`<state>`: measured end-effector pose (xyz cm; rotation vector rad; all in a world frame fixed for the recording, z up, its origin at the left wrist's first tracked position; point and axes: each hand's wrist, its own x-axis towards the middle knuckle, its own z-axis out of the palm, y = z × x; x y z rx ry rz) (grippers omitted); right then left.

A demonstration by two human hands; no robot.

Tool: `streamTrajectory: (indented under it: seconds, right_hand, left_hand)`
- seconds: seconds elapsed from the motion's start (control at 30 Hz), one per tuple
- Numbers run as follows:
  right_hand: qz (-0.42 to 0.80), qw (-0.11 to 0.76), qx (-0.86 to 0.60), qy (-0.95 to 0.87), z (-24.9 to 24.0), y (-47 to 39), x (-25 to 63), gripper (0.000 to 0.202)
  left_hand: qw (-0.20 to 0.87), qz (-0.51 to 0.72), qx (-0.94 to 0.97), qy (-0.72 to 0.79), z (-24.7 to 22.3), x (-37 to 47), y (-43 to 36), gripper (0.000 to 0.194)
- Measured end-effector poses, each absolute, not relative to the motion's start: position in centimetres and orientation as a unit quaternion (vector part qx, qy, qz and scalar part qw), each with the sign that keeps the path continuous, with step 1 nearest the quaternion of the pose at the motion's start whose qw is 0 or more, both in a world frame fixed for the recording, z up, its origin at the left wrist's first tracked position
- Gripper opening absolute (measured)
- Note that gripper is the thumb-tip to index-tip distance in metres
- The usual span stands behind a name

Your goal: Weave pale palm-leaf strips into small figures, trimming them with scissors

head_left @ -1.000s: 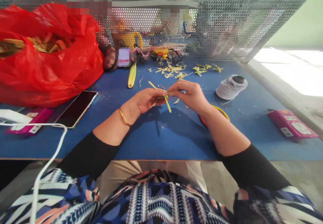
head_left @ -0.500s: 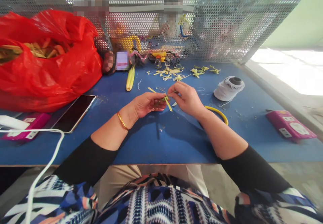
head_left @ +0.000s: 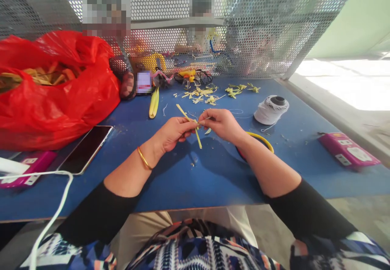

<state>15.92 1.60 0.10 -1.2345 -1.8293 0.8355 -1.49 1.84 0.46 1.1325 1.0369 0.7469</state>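
Over the blue table, my left hand [head_left: 176, 132] is closed, pinching a narrow yellow-green husk strip [head_left: 199, 139] between thumb and fingers. One end of the strip slants up and left, the other hangs below the fingertips. My right hand [head_left: 222, 124] is closed too, its thumb and fingertips meeting the left ones at the strip and pinching a fine white thread, partly hidden there. Thread trails on the table behind the right hand, toward a white thread cone [head_left: 271, 110]. A yellow ring-shaped thing [head_left: 264, 139] lies partly under my right forearm.
A red plastic bag [head_left: 100, 67] of dried husks stands left, beside a phone [head_left: 85, 150] and a white cable [head_left: 68, 184]. Husk scraps [head_left: 201, 94] and a yellow husk piece [head_left: 154, 104] lie ahead, before a perforated metal screen [head_left: 170, 2]. A purple packet [head_left: 349, 150] sits right.
My fingertips have come closer together at the strip, and the strip has turned so more of both ends shows. The whole view has tipped up slightly, so the table sits lower.
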Motion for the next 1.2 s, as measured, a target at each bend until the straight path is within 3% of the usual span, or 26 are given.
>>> streamTrajectory:
  seconds: [0.17,0.27,0.47,0.8,0.9,1.0,1.07,1.2]
  right_hand:
    - [0.518,0.406,-0.514,-0.55,0.5,1.4,15.6,0.006]
    - [0.555,0.397,-0.522,-0.512,0.6,1.3,15.6,0.01]
    - [0.493,0.462,-0.5,-0.541,0.1,1.6,15.7,0.012]
    - [0.476,0.466,-0.521,-0.533,-0.2,1.6,15.1,0.008]
    - [0.413,0.449,-0.537,-0.583,0.2,2.1,16.1,0.008]
    - [0.18,0.415,-0.603,-0.657,0.8,2.8,19.3,0.007]
    - [0.038,0.331,-0.662,-0.671,0.8,3.1,21.6,0.011]
    - [0.022,0.106,-0.694,-0.712,0.4,2.8,23.3,0.032]
  left_hand:
    - [0.583,0.359,0.568,0.456,-0.1,-1.0,1.8,0.02]
    - [0.588,0.359,0.581,0.434,-0.4,-0.9,1.8,0.024]
    - [0.577,0.377,0.58,0.434,-0.4,-0.8,1.8,0.02]
    - [0.562,0.388,0.578,0.447,-0.7,-0.7,1.8,0.022]
    - [0.576,0.399,0.54,0.466,-0.7,-0.8,1.9,0.02]
    - [0.597,0.416,0.49,0.48,-0.7,-0.9,2.1,0.018]
    - [0.611,0.431,0.458,0.481,-0.7,-1.0,2.3,0.018]
    - [0.633,0.444,0.402,0.49,-0.5,-0.9,2.3,0.016]
